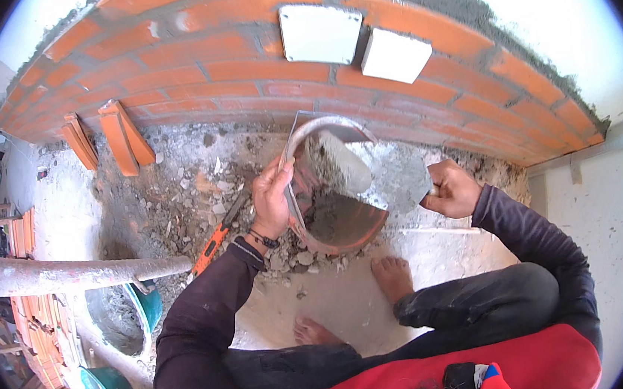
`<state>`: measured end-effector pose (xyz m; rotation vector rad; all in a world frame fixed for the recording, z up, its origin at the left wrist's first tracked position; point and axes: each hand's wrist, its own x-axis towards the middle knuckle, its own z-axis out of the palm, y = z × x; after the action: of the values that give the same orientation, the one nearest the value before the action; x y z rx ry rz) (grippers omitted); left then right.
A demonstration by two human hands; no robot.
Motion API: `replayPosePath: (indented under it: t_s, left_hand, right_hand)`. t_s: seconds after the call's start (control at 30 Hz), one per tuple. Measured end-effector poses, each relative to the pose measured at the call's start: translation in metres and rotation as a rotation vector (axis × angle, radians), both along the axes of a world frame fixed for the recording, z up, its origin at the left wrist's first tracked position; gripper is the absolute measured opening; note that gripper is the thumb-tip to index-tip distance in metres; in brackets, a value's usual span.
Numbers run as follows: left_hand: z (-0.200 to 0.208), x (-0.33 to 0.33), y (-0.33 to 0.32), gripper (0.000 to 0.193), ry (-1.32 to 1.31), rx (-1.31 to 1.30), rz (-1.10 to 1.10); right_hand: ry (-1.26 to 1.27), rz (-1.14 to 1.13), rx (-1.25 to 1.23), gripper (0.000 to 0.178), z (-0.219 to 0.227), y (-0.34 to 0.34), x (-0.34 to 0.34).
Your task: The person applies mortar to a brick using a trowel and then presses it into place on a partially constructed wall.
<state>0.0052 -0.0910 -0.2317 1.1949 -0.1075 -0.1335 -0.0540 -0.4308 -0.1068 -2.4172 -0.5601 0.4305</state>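
Note:
A round bucket (320, 123) with a pale rim and reddish inside leans tilted between my hands, with wet grey mortar (328, 215) inside. My left hand (273, 202) is closed on the near-left part of its rim. Closed round the handle of a trowel, my right hand (452, 190) is just right of the bucket. The flat grey trowel blade (398, 178) reaches over the bucket's right side. Beside the blade, in the bucket's mouth, is a rounded pale-grey piece (348, 165) whose kind I cannot make out. The trowel's handle is mostly hidden by my fingers.
A brick wall (232, 71) with two white box covers (320, 34) curves behind. Rubble (195, 191) and an orange-and-black tool (212, 247) lie left of the bucket. Orange bricks (124, 137) lean on the wall. A pole (79, 273) and a mortar-filled tub (146, 308) are further left.

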Motion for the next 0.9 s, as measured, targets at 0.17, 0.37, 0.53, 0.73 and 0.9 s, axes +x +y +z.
replayPosePath:
  t_s: [0.17, 0.37, 0.53, 0.73, 0.9]
  left_hand:
    - [0.001, 0.001, 0.000, 0.031, -0.040, 0.040, 0.031]
    - [0.013, 0.000, -0.007, 0.032, -0.044, 0.087, 0.021]
    - [0.014, -0.001, -0.004, 0.032, -0.038, 0.120, 0.023]
    - [0.018, 0.000, -0.007, 0.032, -0.074, 0.111, 0.016]
    - [0.016, 0.002, -0.008, 0.032, -0.036, 0.068, 0.002]
  right_hand:
    - [-0.170, -0.090, 0.126, 0.017, 0.065, 0.022, 0.030]
    - [-0.169, -0.167, -0.007, 0.022, 0.108, 0.028, 0.072]
    - [0.001, -0.251, 0.093, 0.030, 0.125, 0.050, 0.097]
    - [0.081, -0.214, 0.174, 0.032, 0.130, 0.044, 0.105]
    - [-0.051, -0.296, 0.118, 0.035, 0.134, 0.040, 0.096]
